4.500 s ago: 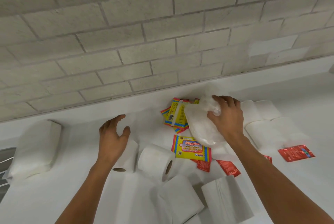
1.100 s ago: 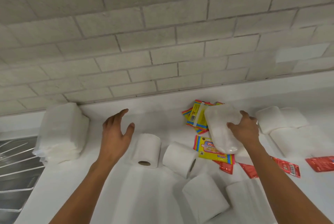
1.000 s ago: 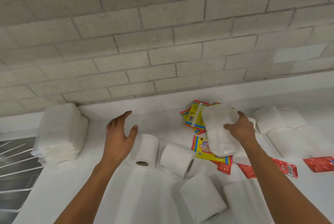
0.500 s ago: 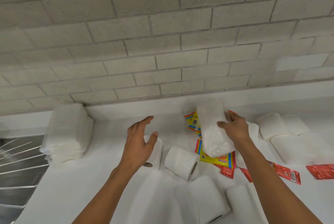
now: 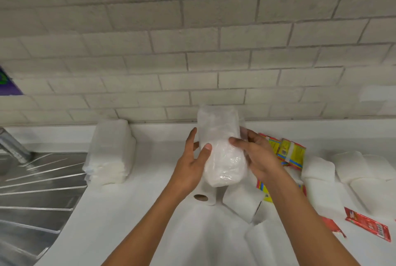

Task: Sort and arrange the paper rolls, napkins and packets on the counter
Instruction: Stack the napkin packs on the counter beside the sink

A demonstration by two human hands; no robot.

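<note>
A clear-wrapped napkin pack is held upright between both hands, lifted above the white desk. The left hand is pressed against the pack's left side with the thumb laid across its front, and the right hand is wrapped around its right side with the fingertips on the front; both hands are closed on the pack.

Directly below the hands, a paper roll is seen lying with its cardboard core facing the camera, and a second roll lies just beside it to the right. A third roll lies nearer the camera, between the forearms.

Well to the left of the left hand, a stack of wrapped napkins stands against the wall, beside a steel drainboard. Behind the right hand, yellow packets are partly hidden. Further right, white rolls are gathered, and a red sachet lies flat beside the right forearm.
</note>
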